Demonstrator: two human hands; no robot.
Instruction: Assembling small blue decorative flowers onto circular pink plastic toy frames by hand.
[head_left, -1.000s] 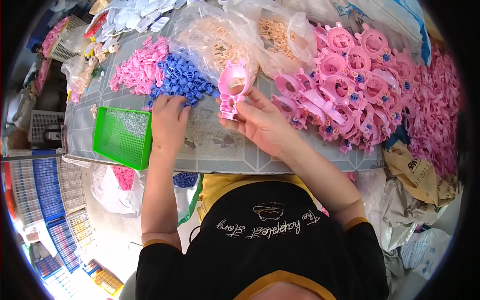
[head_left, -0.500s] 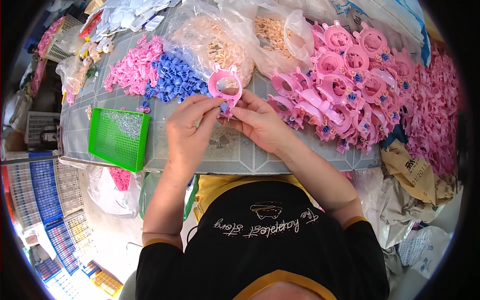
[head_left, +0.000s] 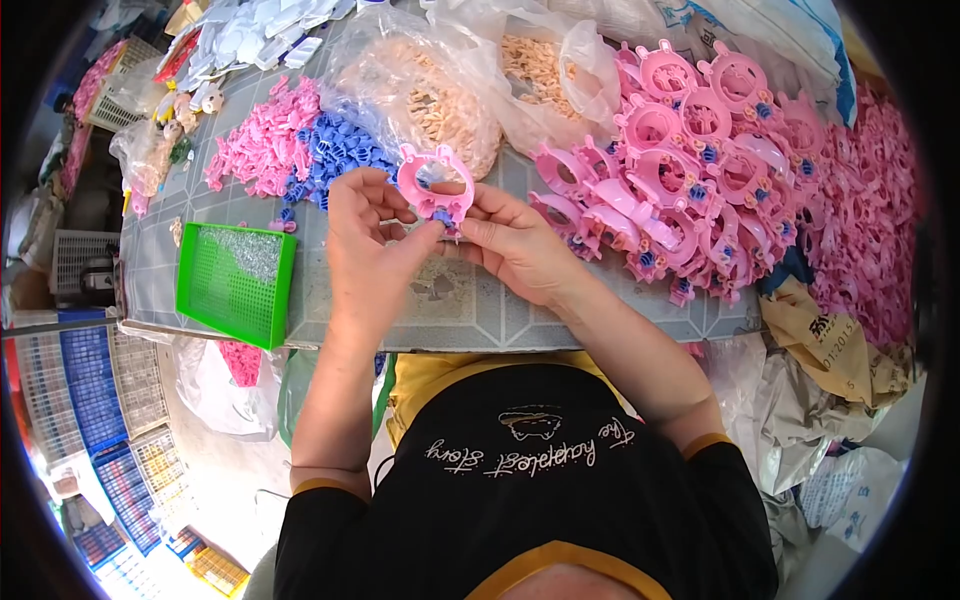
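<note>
Gripped by the right hand [head_left: 515, 242], a two-eared pink plastic ring [head_left: 464, 186] hung above the grey patterned table [head_left: 520, 322], slightly farther left than before, the left hand [head_left: 372, 236], earlier pinched, was half open, its thumb at a small blue plastic piece [head_left: 442, 216] on the ring's base.

You are in a small assembly workshop: loose pink pieces [head_left: 265, 140] and blue pieces [head_left: 340, 155] lie heaped on your tabletop [head_left: 480, 315], near clear bags [head_left: 365, 65] of peach-coloured parts [head_left: 543, 72] and a big pile of matching pink ring-shaped pieces [head_left: 700, 175]. Plastic crates [head_left: 90, 380] stand stacked to your left.
</note>
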